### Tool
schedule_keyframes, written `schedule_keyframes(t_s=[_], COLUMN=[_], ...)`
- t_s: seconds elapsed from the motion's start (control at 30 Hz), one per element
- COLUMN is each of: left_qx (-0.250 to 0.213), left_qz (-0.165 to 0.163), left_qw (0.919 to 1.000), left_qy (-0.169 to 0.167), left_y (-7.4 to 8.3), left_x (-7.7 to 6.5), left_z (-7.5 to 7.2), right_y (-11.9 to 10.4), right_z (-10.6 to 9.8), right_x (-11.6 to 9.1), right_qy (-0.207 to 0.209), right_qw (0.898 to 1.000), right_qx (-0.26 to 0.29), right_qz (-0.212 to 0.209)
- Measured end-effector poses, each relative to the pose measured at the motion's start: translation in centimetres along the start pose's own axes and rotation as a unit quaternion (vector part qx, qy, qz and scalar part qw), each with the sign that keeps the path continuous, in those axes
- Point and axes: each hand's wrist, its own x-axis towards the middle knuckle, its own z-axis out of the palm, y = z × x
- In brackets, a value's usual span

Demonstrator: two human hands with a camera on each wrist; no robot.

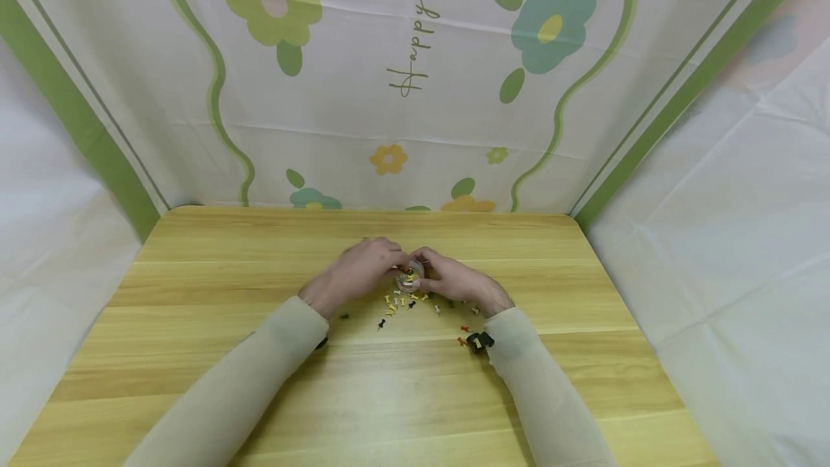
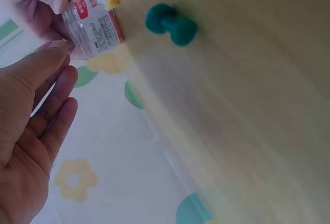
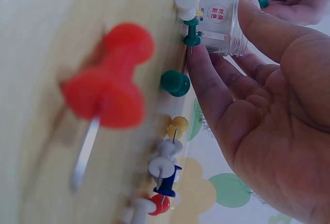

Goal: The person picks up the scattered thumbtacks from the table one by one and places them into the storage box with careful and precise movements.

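A small clear jar (image 3: pixel 219 22) with a white and red label stands on the table. My right hand (image 1: pixel 457 281) grips it, thumb near the rim and fingers around the far side. My left hand (image 1: pixel 366 269) is over the jar's mouth, pinching a green push pin (image 3: pixel 263 2) between thumb and finger. In the head view, a few coloured pins show inside the jar. Yellow, white and dark push pins (image 1: pixel 391 308) lie scattered in front of it. Close to the right wrist camera is a red push pin (image 3: pixel 111 79), point toward the viewer.
The wooden table (image 1: pixel 363 395) ends at a flowered cloth (image 1: pixel 363 107) behind. Two red pins (image 1: pixel 465 328) lie by the right wrist's black camera (image 1: pixel 480 341). One green pin (image 2: pixel 171 25) lies near the left wrist, and a dark pin (image 1: pixel 381 324) lies forward of the group.
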Motion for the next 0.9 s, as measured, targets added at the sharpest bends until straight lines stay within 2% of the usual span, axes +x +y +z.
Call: schedule_keyframes(t_s=[0.37,0.6,0.73,0.9], left_qx=[-0.013,0.009,0.018,0.048], left_qz=[-0.028,-0.011,0.005,0.022], left_qw=[0.9994,0.9996,0.9996,0.9979], left_qy=[-0.017,-0.024,-0.023,-0.038], left_y=[0.0,-0.1,0.0,0.0], left_x=[0.2,-0.1,-0.9,-2.2], left_z=[0.3,-0.2,-0.8,-1.3], right_y=[-0.1,-0.1,0.0,0.0], right_z=[0.0,0.0,0.0,0.0], right_x=[0.0,0.0,0.1,0.2], right_qy=[0.000,-0.001,-0.001,0.000], right_qw=[1.000,1.000,1.000,1.000], right_qx=[0.004,-0.002,-0.003,-0.004], right_qz=[-0.001,-0.001,0.001,0.006])
